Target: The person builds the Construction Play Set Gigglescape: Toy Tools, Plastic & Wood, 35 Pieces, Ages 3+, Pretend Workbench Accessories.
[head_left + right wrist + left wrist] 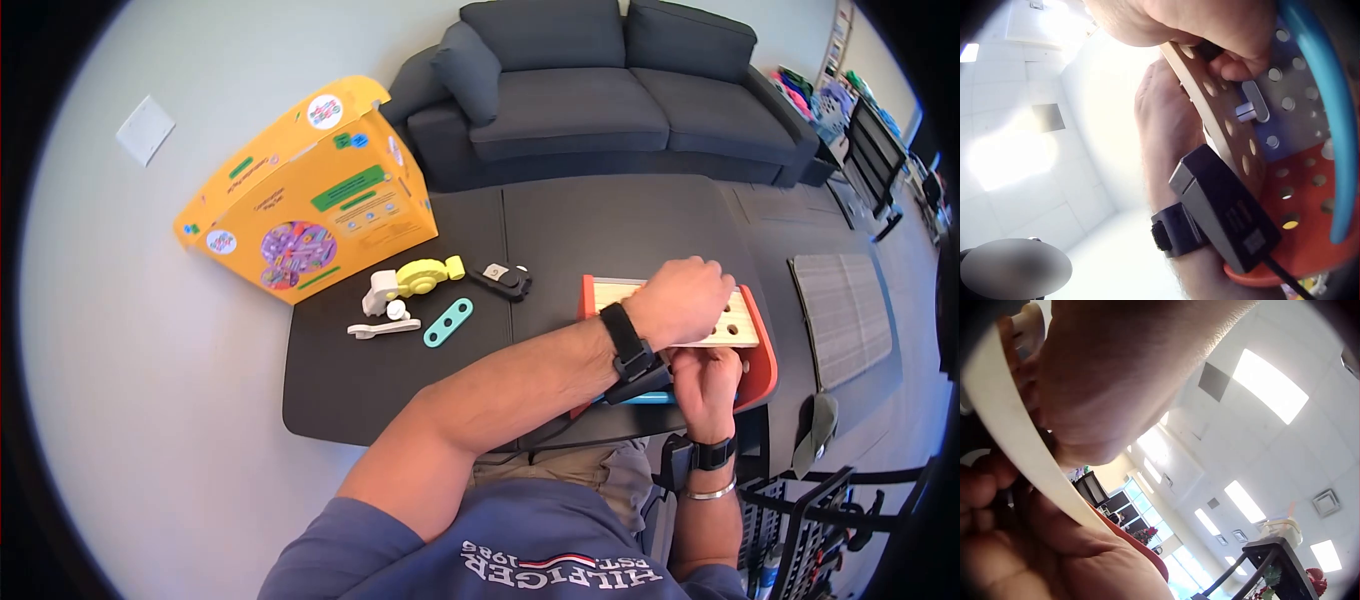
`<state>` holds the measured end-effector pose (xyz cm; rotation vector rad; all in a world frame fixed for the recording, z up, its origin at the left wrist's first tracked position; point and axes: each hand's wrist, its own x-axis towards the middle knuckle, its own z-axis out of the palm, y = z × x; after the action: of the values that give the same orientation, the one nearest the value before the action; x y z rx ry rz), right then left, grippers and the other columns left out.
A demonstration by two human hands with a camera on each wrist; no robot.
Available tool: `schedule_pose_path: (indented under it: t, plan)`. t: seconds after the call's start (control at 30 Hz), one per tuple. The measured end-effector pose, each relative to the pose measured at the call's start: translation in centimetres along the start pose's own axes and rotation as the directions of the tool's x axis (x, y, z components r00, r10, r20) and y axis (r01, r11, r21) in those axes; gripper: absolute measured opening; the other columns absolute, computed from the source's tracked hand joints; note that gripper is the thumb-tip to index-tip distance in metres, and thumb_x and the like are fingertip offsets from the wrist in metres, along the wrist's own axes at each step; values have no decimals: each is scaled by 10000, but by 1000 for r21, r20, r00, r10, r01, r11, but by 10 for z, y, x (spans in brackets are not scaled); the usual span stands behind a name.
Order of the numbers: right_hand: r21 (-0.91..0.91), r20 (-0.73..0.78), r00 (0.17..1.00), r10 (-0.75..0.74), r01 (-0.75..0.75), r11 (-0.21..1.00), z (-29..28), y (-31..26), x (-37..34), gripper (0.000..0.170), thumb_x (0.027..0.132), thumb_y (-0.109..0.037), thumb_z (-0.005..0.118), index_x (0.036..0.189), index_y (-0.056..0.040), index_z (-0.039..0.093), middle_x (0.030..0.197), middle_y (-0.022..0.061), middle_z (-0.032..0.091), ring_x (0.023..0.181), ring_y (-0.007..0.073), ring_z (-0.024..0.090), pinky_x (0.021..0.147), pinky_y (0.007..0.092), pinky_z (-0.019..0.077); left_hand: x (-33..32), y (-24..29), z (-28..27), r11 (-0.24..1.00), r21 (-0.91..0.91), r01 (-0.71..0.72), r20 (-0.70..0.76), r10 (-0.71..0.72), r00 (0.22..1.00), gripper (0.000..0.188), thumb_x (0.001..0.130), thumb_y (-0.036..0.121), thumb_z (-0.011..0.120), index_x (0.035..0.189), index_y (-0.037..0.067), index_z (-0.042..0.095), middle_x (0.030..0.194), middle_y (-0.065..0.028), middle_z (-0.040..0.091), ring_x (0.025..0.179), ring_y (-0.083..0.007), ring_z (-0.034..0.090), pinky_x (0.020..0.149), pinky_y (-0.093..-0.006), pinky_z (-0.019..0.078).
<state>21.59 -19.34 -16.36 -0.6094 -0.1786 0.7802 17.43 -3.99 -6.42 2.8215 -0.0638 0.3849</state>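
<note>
wooden board: right of the head frame, this holed board [742,318] lies between the red end panels [764,352], with the two hands about it.
left hand: over the board's middle at right of the head frame, the left hand [683,298] has bent fingers; their tips are hidden, so i cannot tell whether they grasp anything.
right hand: just below the board's near edge, the right hand [708,382] is palm up with its fingers reaching beneath; the right-wrist view shows bent fingertips [1238,67] under the board, but i cannot tell what they grip.
pale peg: near the centre right of the right-wrist frame, the peg [1246,112] is just below those fingertips, apart from them.
blue bar: upper right there, curved [1335,112].
</note>
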Motion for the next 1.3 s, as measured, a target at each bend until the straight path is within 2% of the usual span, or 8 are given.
schedule_pose_path:
  t: [0.13,0.23,0.37,0.43,0.9,1.1,1.17,1.3]
  plan:
    - [30,-61,998,20,-18,999,6,-4,-3,452,1113,-40,470,1561,-35,531,1577,130,607,1442,309,601,1213,548,492,-6,8,-7,991,38,-129,-136,133,982,208,960,189,728,1061,7,723,1027,-176,747,948,-358,732,808,-489,629]
    - [2,-67,997,33,-33,999,9,-6,-4,481,1114,-44,474,1595,-26,495,1605,136,585,1472,322,582,1249,565,470,-4,13,-9,998,-3,66,-106,-66,992,194,948,181,726,1052,17,739,974,-174,762,950,-359,747,810,-481,630]
    - [-32,-69,998,2,-4,999,4,-7,-2,506,1110,-47,492,1616,-33,471,1623,138,572,1496,329,563,1256,569,463,0,3,0,997,-54,64,-34,-65,997,185,959,182,715,1046,24,756,939,-166,782,943,-363,769,807,-478,628]
    - [-55,-81,997,5,-9,998,4,-8,-2,515,1109,-49,499,1623,-41,467,1629,136,569,1502,329,559,1256,568,463,-2,3,2,999,-6,-38,-132,37,991,164,974,177,699,1014,35,769,925,-156,793,934,-365,784,812,-483,626]
    - [57,105,986,129,-135,989,-14,-12,6,426,1133,-42,542,1557,-16,550,1570,145,636,1418,275,630,1242,458,500,0,4,1,992,76,-101,-134,110,985,202,1006,219,671,984,80,816,908,-101,789,998,-296,750,866,-457,603]
    - [-112,4,999,-37,37,993,-9,-1,4,398,1061,26,534,1451,30,612,1462,146,691,1351,267,664,1170,434,534,-3,8,-11,993,90,-78,-110,88,990,147,940,173,730,1044,85,786,1023,-103,767,1034,-317,729,847,-457,607]
    - [-250,59,998,-23,37,968,3,6,-9,385,1041,39,581,1424,15,611,1367,110,715,1256,214,694,996,372,572,-8,12,-23,999,25,-29,-156,33,987,191,907,151,760,1086,85,755,1094,-117,737,1062,-340,718,844,-460,609]
    - [-251,-12,977,212,-208,946,85,2,-56,360,1068,16,613,1426,49,595,1356,109,716,1149,190,711,1028,324,547,-33,14,-59,965,-263,-8,-340,-85,937,144,974,162,741,1073,60,722,1077,-147,714,1044,-370,703,852,-488,587]
